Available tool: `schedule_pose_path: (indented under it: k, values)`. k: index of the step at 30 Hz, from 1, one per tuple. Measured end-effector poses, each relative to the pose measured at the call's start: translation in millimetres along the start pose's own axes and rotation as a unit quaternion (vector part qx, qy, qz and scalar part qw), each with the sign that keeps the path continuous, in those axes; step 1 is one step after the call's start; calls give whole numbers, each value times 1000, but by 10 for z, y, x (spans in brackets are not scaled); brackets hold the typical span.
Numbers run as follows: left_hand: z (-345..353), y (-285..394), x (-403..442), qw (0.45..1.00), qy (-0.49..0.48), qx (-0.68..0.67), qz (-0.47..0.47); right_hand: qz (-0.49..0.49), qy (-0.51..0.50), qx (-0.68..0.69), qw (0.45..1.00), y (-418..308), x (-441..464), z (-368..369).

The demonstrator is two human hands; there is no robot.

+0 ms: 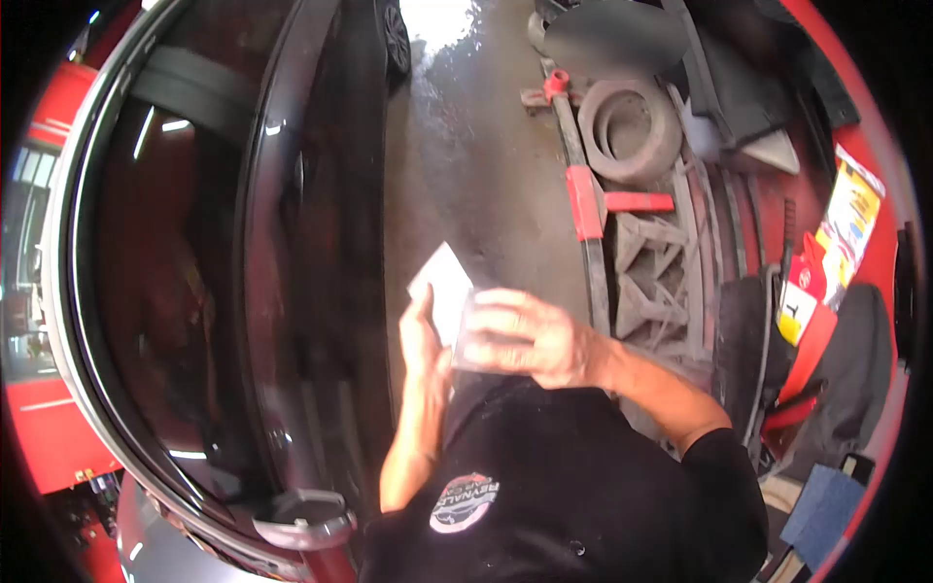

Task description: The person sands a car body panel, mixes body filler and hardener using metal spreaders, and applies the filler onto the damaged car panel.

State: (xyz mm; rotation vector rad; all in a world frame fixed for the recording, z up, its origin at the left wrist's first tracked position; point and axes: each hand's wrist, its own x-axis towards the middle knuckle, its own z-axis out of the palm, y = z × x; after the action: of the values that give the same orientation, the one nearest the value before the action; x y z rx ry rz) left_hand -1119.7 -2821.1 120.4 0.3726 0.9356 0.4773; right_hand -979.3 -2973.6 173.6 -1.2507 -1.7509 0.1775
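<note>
In front of my black shirt, my left hand [421, 340] grips a white, flat sheet [447, 284] by its lower left edge, thumb across its face. The sheet is angled, with one corner pointing up and away from me. My right hand [535, 340] lies over the sheet's right part, fingers curled around a greyish, translucent-looking flap there. Motion smears these fingers a little. Whether the flap is one piece with the white sheet, I cannot tell.
A dark, glossy car [321, 243] stands close on my left, its side mirror [306, 520] near me. On the right are a tire [630, 131], a red-and-black metal bar [586, 199], dusty metal parts, a colourful package [850, 209] and a blue cloth [826, 515]. Wet concrete floor [476, 194] runs between.
</note>
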Motion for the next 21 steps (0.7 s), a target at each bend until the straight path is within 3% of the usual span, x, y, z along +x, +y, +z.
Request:
schedule_pose_path:
  k: [2,5,6,9,10,13,15,17,18,21]
  values:
    - [202,-43,294,999,-20,-44,2,7,-23,-83,996,367,77,-77]
    - [535,213,782,997,-38,-59,24,118,8,-73,990,1182,112,-187]
    - [647,349,958,997,-54,-48,24,101,-65,-146,982,1454,138,-293]
    - [1308,911,1477,975,-91,32,201,234,-22,-71,969,2272,249,-269]
    - [1466,1104,1710,962,-80,98,243,256,34,-105,960,2470,451,-352]
    - [1765,1439,2430,936,-55,260,232,219,105,-149,958,2816,1416,-925]
    - [2200,1564,2600,875,-79,399,262,181,43,-195,963,2975,1898,-1171]
    - [2389,1629,2973,858,-99,418,281,156,-12,-237,959,3175,2193,-1238]
    - [2587,1644,3043,893,-84,345,275,156,13,-241,958,3257,2208,-1191]
    - [3137,1684,3543,924,-47,236,298,163,11,-234,958,3827,2226,-1275]
